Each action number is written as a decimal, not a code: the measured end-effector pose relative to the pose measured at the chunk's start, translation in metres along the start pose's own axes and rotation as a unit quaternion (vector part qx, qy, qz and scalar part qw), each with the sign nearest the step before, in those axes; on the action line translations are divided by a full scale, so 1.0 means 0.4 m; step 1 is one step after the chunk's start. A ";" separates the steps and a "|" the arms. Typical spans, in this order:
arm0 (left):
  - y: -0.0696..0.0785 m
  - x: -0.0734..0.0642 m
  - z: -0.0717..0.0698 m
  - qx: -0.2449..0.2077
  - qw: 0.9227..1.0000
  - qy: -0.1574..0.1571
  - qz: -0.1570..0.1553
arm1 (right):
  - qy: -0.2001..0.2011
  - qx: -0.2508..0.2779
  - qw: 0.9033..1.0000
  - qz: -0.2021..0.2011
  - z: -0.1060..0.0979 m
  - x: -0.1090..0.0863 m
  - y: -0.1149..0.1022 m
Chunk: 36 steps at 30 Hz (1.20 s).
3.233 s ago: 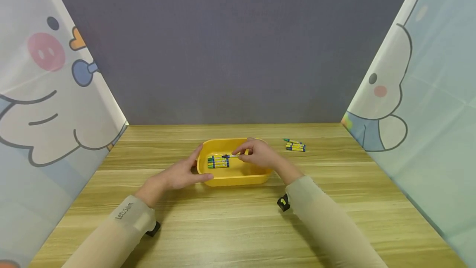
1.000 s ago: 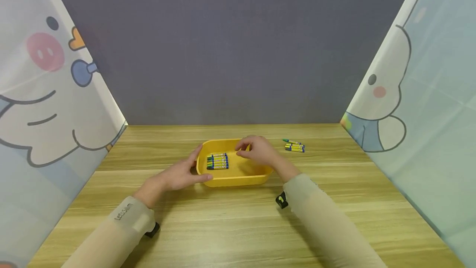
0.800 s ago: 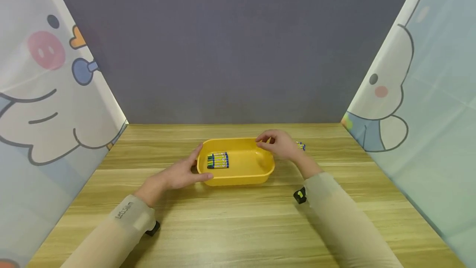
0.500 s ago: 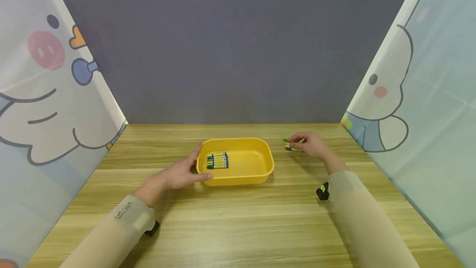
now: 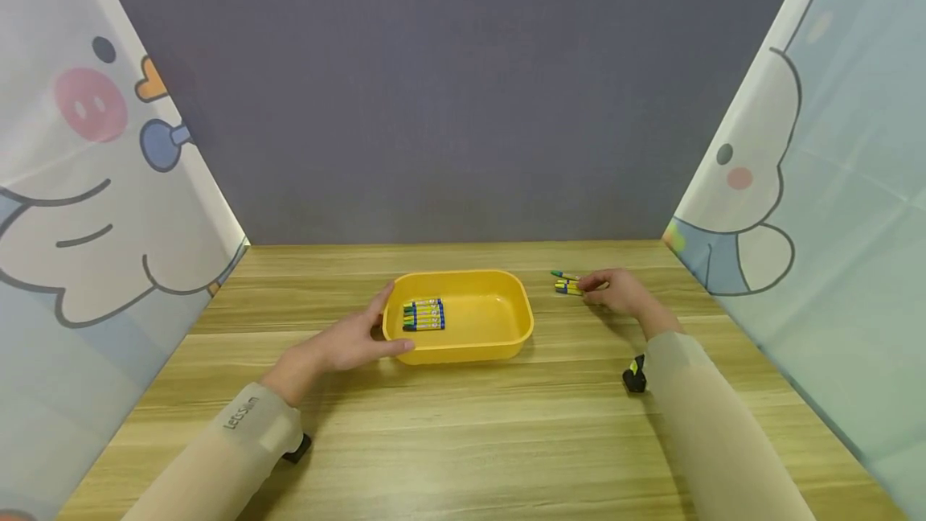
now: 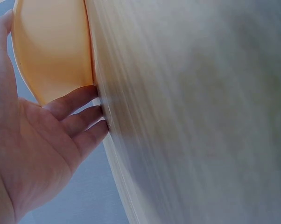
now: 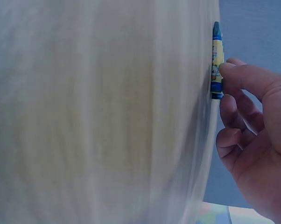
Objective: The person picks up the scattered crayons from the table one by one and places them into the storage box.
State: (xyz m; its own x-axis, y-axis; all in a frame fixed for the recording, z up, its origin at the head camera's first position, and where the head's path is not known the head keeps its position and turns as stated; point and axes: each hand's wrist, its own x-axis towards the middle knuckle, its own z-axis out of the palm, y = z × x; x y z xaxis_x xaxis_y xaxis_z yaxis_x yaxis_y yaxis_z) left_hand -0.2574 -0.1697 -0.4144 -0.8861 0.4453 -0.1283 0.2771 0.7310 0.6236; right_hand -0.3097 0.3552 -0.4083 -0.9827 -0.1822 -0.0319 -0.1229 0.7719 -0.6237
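Note:
A yellow tray (image 5: 499, 320) sits mid-table with several blue-and-yellow crayons (image 5: 424, 314) lying side by side in its left half. My left hand (image 5: 358, 334) rests against the tray's left end, with relaxed fingers on the wall and the thumb along the near side. The left wrist view shows those fingers (image 6: 80, 100) under the tray (image 6: 52, 46). My right hand (image 5: 613, 292) is at a small pile of crayons (image 5: 567, 285) on the table right of the tray. In the right wrist view its fingertips (image 7: 231, 70) pinch one crayon (image 7: 217, 51) lying on the wood.
The wooden table (image 5: 463, 432) has a grey back wall and cartoon-printed curtains (image 5: 87, 207) on both sides. Small black wrist cameras (image 5: 634, 375) sit under each sleeve. Bare wood lies in front of the tray.
My right hand laid a crayon in the tray, then left it and moved right to the loose pile, where its fingertips closed on a crayon. The left hand and tray stayed put.

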 end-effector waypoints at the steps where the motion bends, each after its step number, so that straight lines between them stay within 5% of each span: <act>1: 0.001 -0.001 0.000 -0.001 1.000 0.000 -0.001 | 0.000 0.001 1.000 0.002 0.001 0.000 0.002; 26: 0.003 -0.002 0.001 0.000 1.000 -0.004 0.000 | 0.001 -0.055 0.998 -0.042 0.012 -0.012 0.007; 36: 0.001 -0.001 -0.003 0.010 1.000 0.003 0.006 | 0.013 0.001 0.996 -0.088 0.027 0.001 -0.121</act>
State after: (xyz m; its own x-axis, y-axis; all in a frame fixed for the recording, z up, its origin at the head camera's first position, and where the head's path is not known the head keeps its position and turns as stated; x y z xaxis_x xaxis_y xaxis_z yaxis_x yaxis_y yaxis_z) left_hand -0.2576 -0.1703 -0.4130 -0.8844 0.4521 -0.1163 0.2961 0.7359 0.6090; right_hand -0.3025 0.3112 -0.3865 -0.9490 -0.2994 0.0986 -0.2940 0.7277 -0.6197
